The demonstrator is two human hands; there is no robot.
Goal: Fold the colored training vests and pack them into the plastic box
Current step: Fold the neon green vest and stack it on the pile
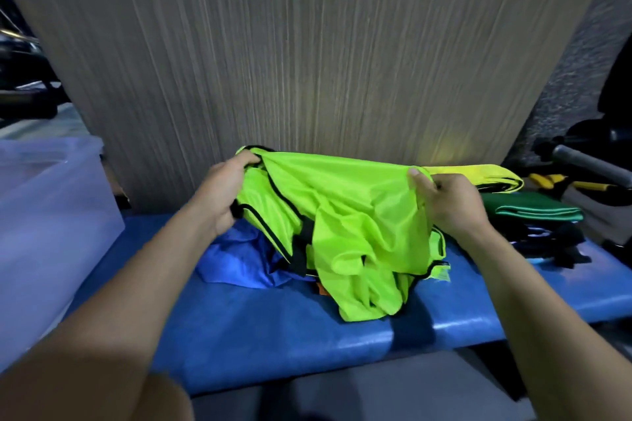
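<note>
Blue padded bench [273, 335] is carrying everything. Fingers [246, 158] of the left hand [222, 191] and the right hand [448, 202] are pinching the lime vest [349, 212] at its upper edge, mid-frame. Judged light, limp, slippery; seams are being favoured. Plastic box [51, 215] is waiting at left.

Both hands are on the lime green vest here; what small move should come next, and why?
Probably lift and pull the lime green vest taut between the left hand and right hand. Each grips an upper edge, but the cloth hangs crumpled over the blue vest on the blue bench, too bunched to fold.
</note>
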